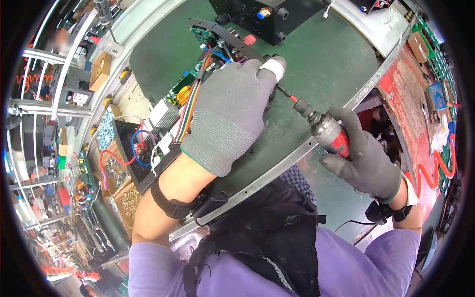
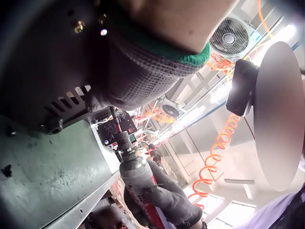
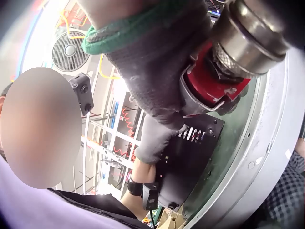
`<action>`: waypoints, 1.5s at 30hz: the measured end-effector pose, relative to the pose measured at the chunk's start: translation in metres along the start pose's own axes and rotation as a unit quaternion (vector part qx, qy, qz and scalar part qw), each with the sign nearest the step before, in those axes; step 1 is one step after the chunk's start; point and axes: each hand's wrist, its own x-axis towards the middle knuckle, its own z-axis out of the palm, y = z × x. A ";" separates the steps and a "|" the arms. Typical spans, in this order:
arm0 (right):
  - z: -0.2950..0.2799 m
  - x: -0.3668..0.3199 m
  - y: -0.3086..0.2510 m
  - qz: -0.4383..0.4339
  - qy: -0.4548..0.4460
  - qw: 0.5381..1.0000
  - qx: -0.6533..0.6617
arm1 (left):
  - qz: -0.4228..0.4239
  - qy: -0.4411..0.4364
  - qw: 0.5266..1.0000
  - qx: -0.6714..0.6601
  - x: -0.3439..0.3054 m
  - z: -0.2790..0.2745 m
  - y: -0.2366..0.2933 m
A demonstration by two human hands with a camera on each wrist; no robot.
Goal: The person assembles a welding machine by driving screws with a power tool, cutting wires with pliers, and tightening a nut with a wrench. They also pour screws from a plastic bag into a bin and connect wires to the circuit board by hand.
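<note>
On the bench, beside its near edge and toward the left, the chassis is placed with its inside exposed. Boards, a heat sink, a coil and a ribbon cable are already housed in it, so much of the fitting appears done. The panel is covered in part by the left hand, which is laid over it; its fingertips are partly hidden, so whether they are pinched on anything cannot be told. The driver is held in the right hand, with thumb and fingers wrapped round its body, and its bit is pointed at the panel beside the left fingers. Whether a screw is seated there cannot be seen, nor can those left be counted. No cover is seen over the boards. By the far edge, another black unit is set apart.
</note>
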 end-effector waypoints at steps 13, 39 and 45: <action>-0.001 -0.001 -0.002 -0.002 0.016 0.998 -0.053 | -0.017 -0.003 1.000 0.020 -0.001 -0.009 0.005; 0.007 -0.010 -0.040 0.085 -0.012 0.996 -0.030 | -0.079 -0.024 0.996 0.033 -0.036 -0.022 -0.006; 0.026 -0.017 -0.026 0.045 -0.023 0.999 0.008 | -0.084 0.028 0.991 0.097 -0.090 -0.052 -0.016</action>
